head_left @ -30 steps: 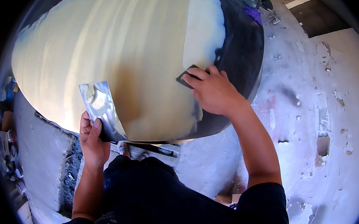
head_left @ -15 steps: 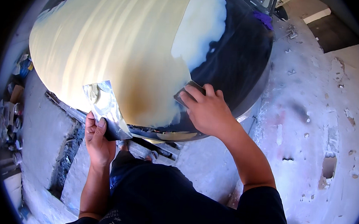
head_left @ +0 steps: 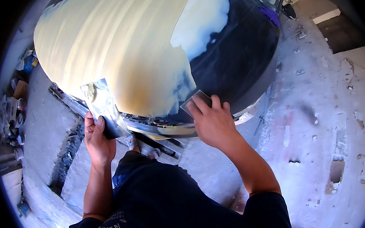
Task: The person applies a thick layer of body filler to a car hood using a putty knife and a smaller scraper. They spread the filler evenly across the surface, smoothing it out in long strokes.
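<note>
In front of me curves a dark car hood (head_left: 246,55), most of it coated with yellowish-cream body filler (head_left: 111,45). Beside that coat lies a whiter patch (head_left: 201,22). My left hand (head_left: 99,142) grips a shiny metal plate (head_left: 105,104) by its lower end, thumb on top, and a dab of putty (head_left: 90,92) sits near the plate's far corner. With bent fingers my right hand (head_left: 214,118) presses a flat, thin-edged spreader (head_left: 198,101) at the filler's lower right border, over the dark paint near the hood's front edge.
A purple cloth (head_left: 270,15) rests at the hood's far right. Cans and boxes (head_left: 18,98) line the floor at the left, near a long trench (head_left: 67,161). On the right is a pale, chipped surface (head_left: 304,122). My feet (head_left: 144,147) stand by the bumper.
The spreader in my right hand has slid slightly right and down, off the filler's border, which now reaches further right. My left hand with the plate has shifted a little up and left.
</note>
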A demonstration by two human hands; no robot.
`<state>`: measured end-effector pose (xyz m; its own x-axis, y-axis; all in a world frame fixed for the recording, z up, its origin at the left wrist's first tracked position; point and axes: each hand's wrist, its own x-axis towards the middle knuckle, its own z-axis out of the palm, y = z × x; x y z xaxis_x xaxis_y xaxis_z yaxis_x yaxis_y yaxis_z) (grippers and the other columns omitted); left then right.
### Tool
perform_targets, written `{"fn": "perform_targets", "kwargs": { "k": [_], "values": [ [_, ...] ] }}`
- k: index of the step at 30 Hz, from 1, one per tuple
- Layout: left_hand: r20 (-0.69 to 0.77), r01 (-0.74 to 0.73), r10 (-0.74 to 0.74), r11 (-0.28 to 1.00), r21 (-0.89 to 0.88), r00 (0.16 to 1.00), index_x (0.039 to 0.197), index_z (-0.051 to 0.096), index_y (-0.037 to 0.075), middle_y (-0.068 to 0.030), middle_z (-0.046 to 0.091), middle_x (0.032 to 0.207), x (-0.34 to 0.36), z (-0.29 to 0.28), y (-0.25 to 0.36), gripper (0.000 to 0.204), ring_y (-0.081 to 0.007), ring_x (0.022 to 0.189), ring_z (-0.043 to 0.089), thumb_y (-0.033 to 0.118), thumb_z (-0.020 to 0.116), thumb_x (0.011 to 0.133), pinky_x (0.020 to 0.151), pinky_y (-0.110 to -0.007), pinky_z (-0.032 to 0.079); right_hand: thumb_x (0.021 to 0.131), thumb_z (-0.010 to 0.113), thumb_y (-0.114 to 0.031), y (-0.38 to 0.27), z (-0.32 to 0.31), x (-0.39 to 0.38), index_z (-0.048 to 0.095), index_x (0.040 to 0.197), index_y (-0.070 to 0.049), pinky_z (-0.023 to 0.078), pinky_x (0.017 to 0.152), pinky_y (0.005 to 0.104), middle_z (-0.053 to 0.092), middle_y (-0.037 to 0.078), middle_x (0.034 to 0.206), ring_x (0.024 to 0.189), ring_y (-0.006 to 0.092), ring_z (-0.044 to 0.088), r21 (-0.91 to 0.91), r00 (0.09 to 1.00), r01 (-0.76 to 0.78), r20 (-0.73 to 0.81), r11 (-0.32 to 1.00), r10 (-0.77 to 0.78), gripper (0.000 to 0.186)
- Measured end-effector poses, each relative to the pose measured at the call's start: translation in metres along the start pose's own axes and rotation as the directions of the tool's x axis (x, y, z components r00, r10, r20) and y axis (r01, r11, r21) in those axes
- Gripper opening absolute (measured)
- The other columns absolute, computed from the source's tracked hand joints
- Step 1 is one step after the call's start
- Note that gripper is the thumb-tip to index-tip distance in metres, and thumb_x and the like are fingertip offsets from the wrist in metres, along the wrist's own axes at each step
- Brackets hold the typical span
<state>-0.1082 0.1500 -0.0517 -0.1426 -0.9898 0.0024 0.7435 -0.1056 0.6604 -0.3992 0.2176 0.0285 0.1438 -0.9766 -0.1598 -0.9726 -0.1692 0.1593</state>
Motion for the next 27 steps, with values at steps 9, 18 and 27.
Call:
{"fn": "perform_targets", "kwargs": {
  "k": [9,18,27],
  "values": [
    [-0.054,-0.009,0.011,1.0,0.029,0.998,0.122,0.047,0.0,-0.0128,0.058,0.121,0.002,-0.016,-0.004,0.027,-0.0189,0.111,0.056,0.002,0.048,0.095,0.101,-0.035,0.041,0.078,0.063,-0.017,-0.009,-0.015,0.054,0.054,0.12,-0.012,0.044,0.075,0.0481,0.05,0.005,0.127,0.102,0.0326,0.047,0.123,0.987,-0.036,-0.149,0.992,0.054,0.043],
    [-0.087,0.017,-0.011,0.998,0.067,0.996,0.124,0.047,0.001,-0.0113,0.058,0.121,0.003,-0.026,-0.008,0.03,-0.0178,0.11,0.056,0.005,0.047,0.095,0.1,-0.033,0.041,0.078,0.062,-0.019,-0.043,0.033,0.015,0.055,0.125,-0.008,0.04,0.075,0.0488,0.049,0.009,0.132,0.108,0.0392,0.045,0.022,0.988,-0.053,-0.142,0.998,0.055,0.049],
    [-0.033,0.014,-0.013,0.999,0.032,0.999,0.125,0.046,0.001,-0.011,0.058,0.121,0.006,-0.022,-0.004,0.03,-0.0176,0.11,0.056,0.006,0.047,0.095,0.1,-0.034,0.041,0.077,0.062,-0.018,-0.042,0.012,0.004,0.056,0.122,-0.011,0.043,0.076,0.0486,0.048,0.006,0.131,0.107,0.0374,0.046,0.097,0.979,-0.133,-0.144,0.986,0.146,0.045]
  ]
}}
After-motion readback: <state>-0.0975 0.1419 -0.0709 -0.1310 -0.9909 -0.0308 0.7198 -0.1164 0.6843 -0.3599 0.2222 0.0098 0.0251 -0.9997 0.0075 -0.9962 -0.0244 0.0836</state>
